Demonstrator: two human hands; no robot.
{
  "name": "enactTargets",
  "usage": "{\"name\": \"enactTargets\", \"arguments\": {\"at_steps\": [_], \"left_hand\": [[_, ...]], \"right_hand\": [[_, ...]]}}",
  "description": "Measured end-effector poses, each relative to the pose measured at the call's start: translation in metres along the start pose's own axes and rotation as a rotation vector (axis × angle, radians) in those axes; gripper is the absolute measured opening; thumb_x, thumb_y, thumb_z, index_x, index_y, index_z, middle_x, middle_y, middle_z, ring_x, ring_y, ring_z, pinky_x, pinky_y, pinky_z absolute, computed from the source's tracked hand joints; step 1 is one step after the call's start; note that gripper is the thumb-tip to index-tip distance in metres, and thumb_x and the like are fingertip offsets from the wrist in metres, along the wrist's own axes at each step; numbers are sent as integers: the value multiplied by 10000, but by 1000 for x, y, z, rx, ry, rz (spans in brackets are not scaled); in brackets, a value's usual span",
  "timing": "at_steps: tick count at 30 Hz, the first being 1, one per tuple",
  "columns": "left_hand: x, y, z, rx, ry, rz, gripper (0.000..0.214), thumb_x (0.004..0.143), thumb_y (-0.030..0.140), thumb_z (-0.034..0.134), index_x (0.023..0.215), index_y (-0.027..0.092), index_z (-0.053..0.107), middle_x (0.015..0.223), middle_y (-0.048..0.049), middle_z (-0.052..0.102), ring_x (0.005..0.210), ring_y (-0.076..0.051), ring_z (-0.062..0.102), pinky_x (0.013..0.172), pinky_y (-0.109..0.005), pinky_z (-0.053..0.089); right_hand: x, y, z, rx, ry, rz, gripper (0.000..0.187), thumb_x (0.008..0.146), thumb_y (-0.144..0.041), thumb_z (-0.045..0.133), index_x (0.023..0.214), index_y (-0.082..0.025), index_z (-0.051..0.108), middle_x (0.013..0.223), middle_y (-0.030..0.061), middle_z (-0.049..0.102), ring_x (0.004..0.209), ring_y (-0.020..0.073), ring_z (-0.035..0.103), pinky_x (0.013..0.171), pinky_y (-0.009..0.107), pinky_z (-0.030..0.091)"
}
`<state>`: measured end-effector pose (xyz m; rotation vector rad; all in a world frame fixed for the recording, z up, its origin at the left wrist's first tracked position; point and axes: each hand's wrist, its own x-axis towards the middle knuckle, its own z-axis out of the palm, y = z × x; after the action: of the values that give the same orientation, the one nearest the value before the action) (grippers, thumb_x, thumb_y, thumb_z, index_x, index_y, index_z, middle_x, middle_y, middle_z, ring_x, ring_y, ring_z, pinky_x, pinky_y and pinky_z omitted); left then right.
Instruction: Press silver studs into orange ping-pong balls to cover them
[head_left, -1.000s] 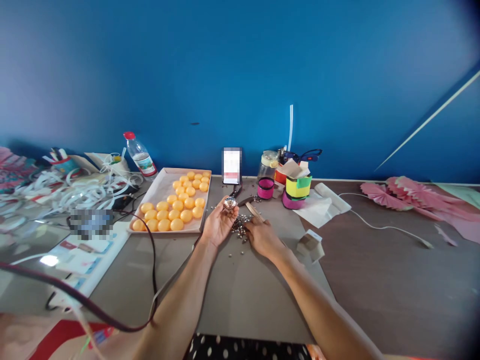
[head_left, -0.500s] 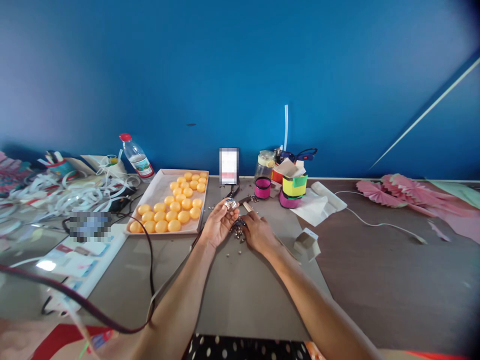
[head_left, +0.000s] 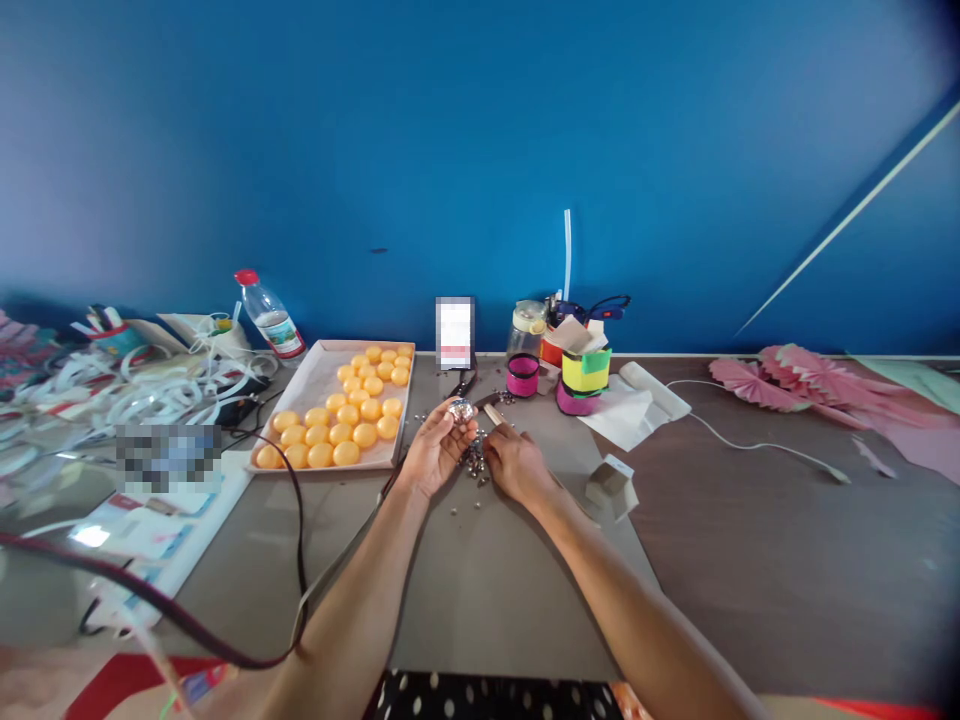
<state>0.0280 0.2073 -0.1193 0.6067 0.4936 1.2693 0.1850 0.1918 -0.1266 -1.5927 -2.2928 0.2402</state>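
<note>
My left hand (head_left: 437,447) is raised a little over the table, fingers curled round a small shiny silver ball (head_left: 460,409) held at the fingertips. My right hand (head_left: 516,463) lies close beside it, knuckles up, fingers closed round a thin wooden stick (head_left: 494,415) that points up and left. Between and under the two hands lies a heap of small dark metallic beads (head_left: 475,462), with several loose ones scattered on the grey table (head_left: 480,590).
A tray (head_left: 311,385) of several yellow balls lies left of the hands. Behind stand a water bottle (head_left: 268,316), a jar (head_left: 524,331), pink and yellow tape rolls (head_left: 583,384) and scissors. A small white box (head_left: 611,484), a white cable, pink paper fans (head_left: 802,380) lie right; black cord and white strips left.
My right hand has slid left, closer to the left hand and the silver ball. The view has drifted slightly; the left hand keeps the ball in place.
</note>
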Motion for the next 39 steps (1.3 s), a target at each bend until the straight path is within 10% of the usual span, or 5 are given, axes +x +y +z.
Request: {"name": "enactTargets", "arguments": {"at_steps": [16,23,39], "left_hand": [[0,0,-1,10,26,-9,396,739,208,734,1101,148,585,966,-86,696,787,-132,673,734,-218,546],[0,-1,0,29,13,-11,358,755,193,716,1088,153,591,983,-80,685,798,-131,666,741,-224,537],[-1,-3,2,58,24,-35,388,729,205,733,1093,177,599,984,-50,684,795,-137,661,781,-265,511]], "right_hand": [[2,3,10,2,79,18,194,888,-160,428,878,-173,622,921,94,675,761,181,596,751,296,377],[4,14,18,389,302,-18,172,825,-138,459,865,-193,617,905,83,675,806,194,605,741,301,426],[5,3,-1,1457,209,280,203,698,-391,669,788,-209,656,667,-1,640,566,143,551,606,293,427]]}}
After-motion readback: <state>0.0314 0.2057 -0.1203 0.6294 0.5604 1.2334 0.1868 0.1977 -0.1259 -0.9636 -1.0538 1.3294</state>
